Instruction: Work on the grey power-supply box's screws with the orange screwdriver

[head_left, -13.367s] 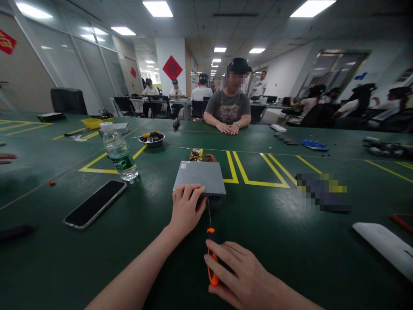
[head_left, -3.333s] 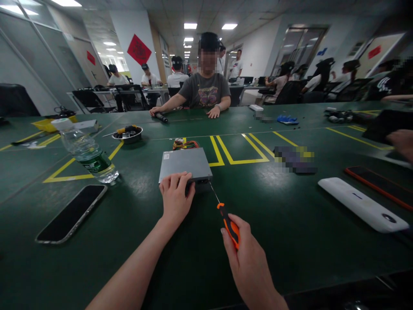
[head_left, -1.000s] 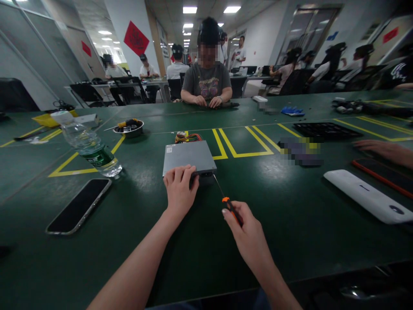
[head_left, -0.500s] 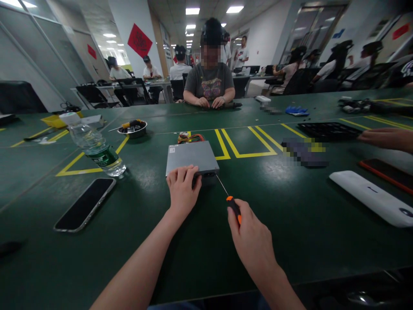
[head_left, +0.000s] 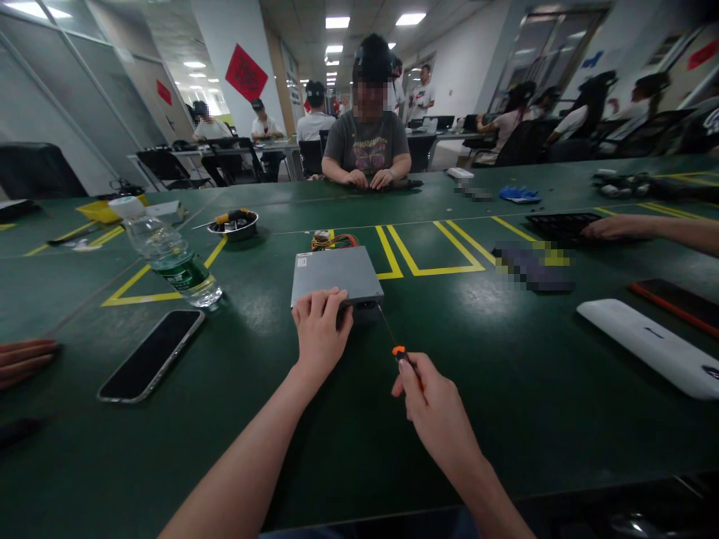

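Note:
A grey metal computer power supply (head_left: 337, 269) lies flat on the green table, with a bundle of coloured wires (head_left: 335, 239) at its far side. My left hand (head_left: 321, 326) grips its near edge, fingers on the top cover and thumb at the front face. In my right hand (head_left: 430, 389) is a screwdriver (head_left: 399, 352) with an orange and black handle, held between thumb and fingers. Its thin shaft points up and left, and the tip meets the near right corner of the power supply. Whether the tip sits in a screw is too small to tell.
To the left are a phone (head_left: 153, 355), a water bottle (head_left: 177, 262) and a metal bowl (head_left: 233, 223) of tools. A white device (head_left: 645, 344) lies right. Other people's hands show at the left edge (head_left: 25, 361) and over a black tray (head_left: 562, 224). Another person sits opposite.
My right hand has rolled around the screwdriver handle, its fingers now further round it. Another person's hand has come in at the left edge; the one at right has reached further over the black tray.

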Demonstrator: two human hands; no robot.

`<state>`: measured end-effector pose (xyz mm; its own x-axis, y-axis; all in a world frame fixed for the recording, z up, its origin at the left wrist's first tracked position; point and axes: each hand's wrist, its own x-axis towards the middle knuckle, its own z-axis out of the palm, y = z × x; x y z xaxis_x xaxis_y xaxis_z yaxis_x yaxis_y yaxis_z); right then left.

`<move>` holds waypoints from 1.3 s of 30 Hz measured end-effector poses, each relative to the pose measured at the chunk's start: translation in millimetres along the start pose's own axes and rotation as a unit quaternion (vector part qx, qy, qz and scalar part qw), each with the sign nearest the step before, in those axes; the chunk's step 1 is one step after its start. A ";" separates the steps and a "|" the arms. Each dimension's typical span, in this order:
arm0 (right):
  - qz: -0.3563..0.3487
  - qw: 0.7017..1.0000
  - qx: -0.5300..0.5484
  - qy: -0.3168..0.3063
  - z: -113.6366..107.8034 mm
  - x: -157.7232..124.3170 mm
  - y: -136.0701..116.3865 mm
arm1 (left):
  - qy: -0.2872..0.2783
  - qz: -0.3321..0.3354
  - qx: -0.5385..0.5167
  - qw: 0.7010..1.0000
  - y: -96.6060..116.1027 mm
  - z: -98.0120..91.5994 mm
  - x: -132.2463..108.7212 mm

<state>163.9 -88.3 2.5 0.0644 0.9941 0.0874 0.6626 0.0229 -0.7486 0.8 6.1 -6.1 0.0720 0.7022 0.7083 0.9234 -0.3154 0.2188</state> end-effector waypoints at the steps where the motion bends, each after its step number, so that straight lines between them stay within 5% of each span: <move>1: 0.002 1.000 0.008 -0.005 -0.1 -0.8 -0.4 | -0.001 0.000 0.000 1.000 0.0 -0.1 -0.1; 14: -0.018 0.999 -0.019 -0.040 12.5 0.8 -18.1 | -0.002 0.005 -0.001 1.000 -1.4 -0.9 0.2; 20: -0.044 0.998 -0.036 -0.005 17.9 3.4 -17.1 | -0.002 0.005 -0.001 1.000 -1.4 -0.5 0.5; 25: -0.137 0.983 -0.040 0.118 23.7 -3.9 -23.5 | 0.003 0.007 -0.003 1.000 -1.7 0.3 -0.4; 31: -0.274 0.938 -0.182 0.111 16.4 -12.8 -18.3 | 0.008 0.008 -0.001 1.000 -2.1 1.2 -0.6; 39: -0.149 0.978 -0.081 0.124 24.2 -7.3 -8.0 | 0.010 0.009 0.001 1.000 -1.0 0.5 -0.2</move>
<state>140.1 -93.2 -8.1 0.0157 0.8890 0.4576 0.7875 0.2710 -0.5535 0.0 6.6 -6.8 0.0809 0.6834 0.7255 0.9225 -0.3271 0.2052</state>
